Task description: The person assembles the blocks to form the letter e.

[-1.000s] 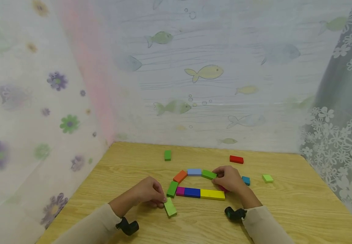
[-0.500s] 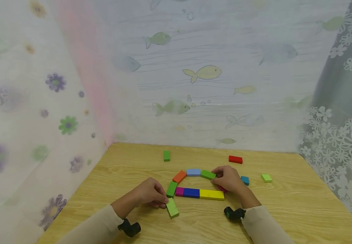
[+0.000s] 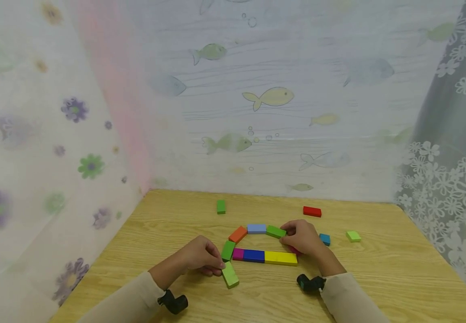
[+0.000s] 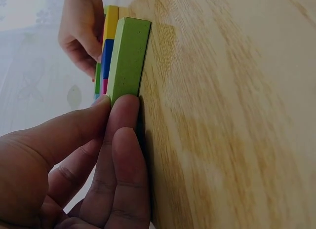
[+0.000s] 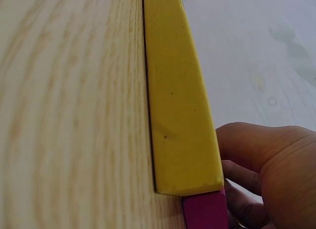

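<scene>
My left hand [image 3: 202, 256] pinches the near-left corner of a light green block [image 3: 230, 275] between thumb and finger. In the left wrist view this light green block [image 4: 131, 56] lies along the tabletop. My right hand [image 3: 303, 236] has thumb and forefinger around the right end of a green block [image 3: 275, 231]. That block ends a curve with a light blue block [image 3: 256, 229], an orange block [image 3: 238, 234] and another green block [image 3: 228, 250]. Below runs a row: magenta block [image 3: 238, 254], dark blue block [image 3: 254, 255], yellow block [image 3: 280, 258]. Another magenta block [image 5: 205, 209] is partly hidden by my right hand.
Farther back on the wooden table [image 3: 168, 211] lie a green block [image 3: 221, 207] and a red block [image 3: 312, 211]. To the right are a blue block [image 3: 324, 239] and a light green block [image 3: 353, 236]. Patterned curtains hang behind and at both sides.
My left hand has slid the light green block a little to the right, bringing its far end close to the green block above it. The right hand has stayed in place.
</scene>
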Demonstrator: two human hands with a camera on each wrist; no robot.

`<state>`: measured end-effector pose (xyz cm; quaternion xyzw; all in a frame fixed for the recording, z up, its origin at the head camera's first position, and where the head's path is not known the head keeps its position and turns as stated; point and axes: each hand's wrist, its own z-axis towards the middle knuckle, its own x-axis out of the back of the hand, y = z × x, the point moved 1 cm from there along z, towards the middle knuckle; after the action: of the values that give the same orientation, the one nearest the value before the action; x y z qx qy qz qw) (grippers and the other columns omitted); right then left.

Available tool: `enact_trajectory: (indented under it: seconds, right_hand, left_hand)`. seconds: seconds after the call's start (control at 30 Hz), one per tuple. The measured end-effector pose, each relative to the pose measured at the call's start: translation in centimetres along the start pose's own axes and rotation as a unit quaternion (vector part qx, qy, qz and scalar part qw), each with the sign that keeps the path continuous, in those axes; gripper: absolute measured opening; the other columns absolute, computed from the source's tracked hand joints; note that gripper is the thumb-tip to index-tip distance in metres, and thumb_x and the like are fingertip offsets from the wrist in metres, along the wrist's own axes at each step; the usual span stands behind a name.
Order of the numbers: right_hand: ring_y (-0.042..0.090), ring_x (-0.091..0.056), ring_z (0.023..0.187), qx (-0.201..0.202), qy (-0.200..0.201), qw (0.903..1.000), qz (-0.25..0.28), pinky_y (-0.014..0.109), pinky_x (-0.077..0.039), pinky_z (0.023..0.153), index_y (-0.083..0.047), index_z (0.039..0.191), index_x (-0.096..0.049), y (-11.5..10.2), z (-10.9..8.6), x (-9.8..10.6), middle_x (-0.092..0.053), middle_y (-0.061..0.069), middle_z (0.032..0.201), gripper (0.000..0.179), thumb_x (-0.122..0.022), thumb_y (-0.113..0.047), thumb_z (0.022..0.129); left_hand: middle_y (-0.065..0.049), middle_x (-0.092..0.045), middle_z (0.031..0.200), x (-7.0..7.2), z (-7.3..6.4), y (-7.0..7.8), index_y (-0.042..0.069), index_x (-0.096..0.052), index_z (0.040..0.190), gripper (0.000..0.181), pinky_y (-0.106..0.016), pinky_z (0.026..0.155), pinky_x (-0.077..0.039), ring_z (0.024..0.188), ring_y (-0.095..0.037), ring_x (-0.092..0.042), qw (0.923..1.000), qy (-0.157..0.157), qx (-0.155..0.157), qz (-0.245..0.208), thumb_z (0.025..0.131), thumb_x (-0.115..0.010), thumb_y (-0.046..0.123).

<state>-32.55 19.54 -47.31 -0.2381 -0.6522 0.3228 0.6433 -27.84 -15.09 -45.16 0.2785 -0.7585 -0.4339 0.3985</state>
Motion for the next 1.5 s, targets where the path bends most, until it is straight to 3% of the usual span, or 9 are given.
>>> enact_trajectory:
  seconds: [0.97, 1.23, 1.5]
  right_hand:
    - [0.017, -0.065, 0.093, -0.003, 0.003, 1.0000, -0.005, 0.038, -0.059, 0.085, -0.010, 0.116, -0.077, 0.0, -0.1, 0.0, -0.073, 0.002, 0.102, 0.033, -0.084, -0.017, 0.084]
    - [0.017, -0.065, 0.094, -0.002, 0.003, 1.0000, -0.008, 0.038, -0.059, 0.086, -0.011, 0.116, -0.077, 0.2, -0.1, 0.1, -0.073, 0.002, 0.103, 0.033, -0.084, -0.018, 0.084]
    - [0.016, -0.065, 0.093, 0.002, 0.002, 1.0000, -0.006, 0.038, -0.059, 0.085, -0.010, 0.116, -0.078, 0.1, -0.1, 0.1, -0.074, 0.002, 0.103, 0.034, -0.084, -0.018, 0.084]
  left_hand:
    - [-0.011, -0.078, 0.083, 0.3, -0.1, -0.3, 0.003, -0.078, 0.093, 0.016, -0.034, 0.065, -0.063, 0.072, -0.018, -0.076, 0.9999, -0.005, -0.008, -0.009, 0.088, -0.083, 0.017]
    - [-0.009, -0.076, 0.089, 1.9, 1.2, 0.1, 0.002, -0.074, 0.093, 0.017, -0.035, 0.068, -0.062, 0.074, -0.019, -0.074, 0.9982, 0.047, -0.038, 0.007, 0.092, -0.077, 0.019]
    - [-0.010, -0.074, 0.089, 2.7, 2.7, 0.3, 0.003, -0.075, 0.095, 0.020, -0.036, 0.068, -0.061, 0.076, -0.020, -0.071, 0.9956, 0.079, -0.041, 0.029, 0.092, -0.079, 0.022]
